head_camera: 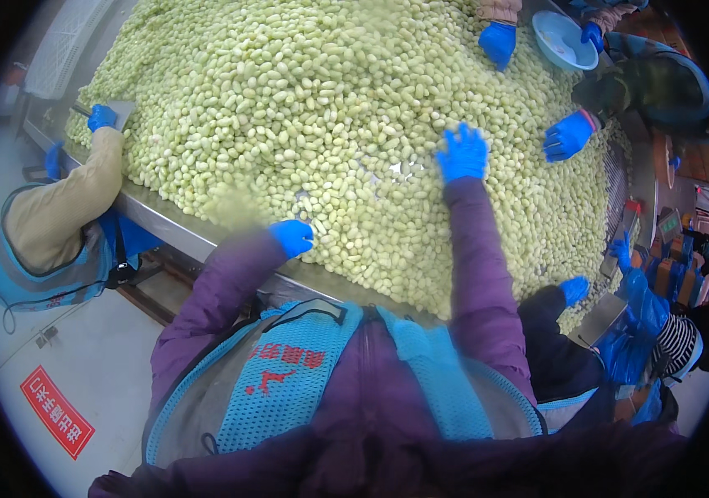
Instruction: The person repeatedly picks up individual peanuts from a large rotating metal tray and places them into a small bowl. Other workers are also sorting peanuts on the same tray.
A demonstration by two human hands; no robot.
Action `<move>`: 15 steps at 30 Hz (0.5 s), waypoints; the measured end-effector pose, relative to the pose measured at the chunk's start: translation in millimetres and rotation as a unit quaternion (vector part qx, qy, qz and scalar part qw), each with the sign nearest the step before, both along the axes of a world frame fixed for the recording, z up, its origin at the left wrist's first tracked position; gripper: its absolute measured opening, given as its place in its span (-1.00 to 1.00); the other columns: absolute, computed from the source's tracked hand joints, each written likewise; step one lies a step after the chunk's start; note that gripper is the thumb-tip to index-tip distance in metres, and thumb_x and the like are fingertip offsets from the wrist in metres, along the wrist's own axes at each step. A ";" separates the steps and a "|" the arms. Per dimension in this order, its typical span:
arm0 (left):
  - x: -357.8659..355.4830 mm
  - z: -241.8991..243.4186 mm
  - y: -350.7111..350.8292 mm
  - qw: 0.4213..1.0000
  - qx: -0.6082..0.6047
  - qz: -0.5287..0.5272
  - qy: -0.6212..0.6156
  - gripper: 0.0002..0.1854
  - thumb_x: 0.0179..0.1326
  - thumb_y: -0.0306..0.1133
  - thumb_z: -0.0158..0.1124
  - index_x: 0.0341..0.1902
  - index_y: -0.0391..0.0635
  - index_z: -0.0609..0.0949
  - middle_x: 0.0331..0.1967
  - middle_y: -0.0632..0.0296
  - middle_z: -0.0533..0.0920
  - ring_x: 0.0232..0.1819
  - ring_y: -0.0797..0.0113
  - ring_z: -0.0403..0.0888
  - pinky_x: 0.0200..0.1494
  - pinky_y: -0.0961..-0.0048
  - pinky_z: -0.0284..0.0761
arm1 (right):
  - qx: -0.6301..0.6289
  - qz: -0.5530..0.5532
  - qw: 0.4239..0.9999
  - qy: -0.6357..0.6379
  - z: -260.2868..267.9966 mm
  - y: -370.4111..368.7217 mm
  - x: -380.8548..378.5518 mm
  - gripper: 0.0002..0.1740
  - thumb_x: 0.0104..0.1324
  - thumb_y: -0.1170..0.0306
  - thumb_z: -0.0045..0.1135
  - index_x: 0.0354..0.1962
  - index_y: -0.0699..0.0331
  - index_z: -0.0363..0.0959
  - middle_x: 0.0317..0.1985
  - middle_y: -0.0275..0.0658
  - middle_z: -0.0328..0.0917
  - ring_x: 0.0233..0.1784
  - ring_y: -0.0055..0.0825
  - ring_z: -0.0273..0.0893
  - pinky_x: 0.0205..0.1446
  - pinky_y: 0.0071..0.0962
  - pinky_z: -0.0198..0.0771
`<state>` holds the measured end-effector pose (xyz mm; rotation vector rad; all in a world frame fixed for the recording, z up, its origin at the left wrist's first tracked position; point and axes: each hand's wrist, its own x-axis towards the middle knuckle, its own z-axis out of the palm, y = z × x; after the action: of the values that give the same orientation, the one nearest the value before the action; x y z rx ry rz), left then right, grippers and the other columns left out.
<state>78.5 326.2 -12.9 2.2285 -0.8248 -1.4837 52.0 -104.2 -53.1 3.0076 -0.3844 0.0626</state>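
A thick heap of small oval pale-green fruits, possibly peeled grapes, covers a metal table in front of me. My left hand, in a blue glove, is at the near edge of the heap with its fingers curled down; whether it holds a fruit cannot be told. Farther out and to the right, my right hand, also blue-gloved, lies palm down on the fruits, fingers spread. Just left of it, a shiny patch of the table surface shows between the fruits.
At the left a co-worker's gloved hand holds a flat metal scoop. More co-workers' gloved hands rest at the right side. A light-blue basin sits at the upper right, a white plastic crate at the upper left.
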 end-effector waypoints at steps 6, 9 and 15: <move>-5.0 -13.9 44.9 0.984 -0.059 0.124 -0.117 -0.73 0.15 -0.17 0.16 -0.14 -0.01 0.62 -0.31 -0.01 0.65 -0.26 -0.02 0.61 -0.23 0.15 0.51 | -0.111 -0.089 0.985 0.094 35.3 16.2 -13.8 -0.30 0.19 -0.02 0.10 0.28 -0.09 0.24 0.45 -0.12 -0.07 0.49 0.00 -0.14 0.44 0.11 -0.21; -3.2 -35.2 33.0 0.965 -0.059 0.089 -0.238 -0.73 0.16 -0.19 0.15 -0.16 -0.07 0.61 -0.26 -0.04 0.63 -0.17 -0.06 0.59 -0.16 0.11 0.48 | 0.234 0.087 0.968 -0.003 39.9 120.8 -53.0 -0.25 0.08 0.00 0.23 0.23 -0.02 0.32 0.41 -0.04 0.00 0.48 0.00 -0.11 0.47 0.02 -0.18; 51.9 -50.1 -46.8 0.977 -0.009 0.114 -0.179 -0.71 0.17 -0.21 0.14 -0.13 -0.11 0.60 -0.21 -0.04 0.63 -0.14 -0.05 0.59 -0.12 0.16 0.48 | 0.219 0.244 0.942 0.070 5.4 195.1 -64.0 -0.42 0.11 0.07 0.17 0.11 -0.01 0.43 0.40 -0.10 0.06 0.46 0.02 -0.05 0.47 0.09 -0.19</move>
<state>130.4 279.4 -63.0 2.5179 -0.6492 -0.9822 -12.0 90.9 -47.7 3.4334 0.4264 -0.2273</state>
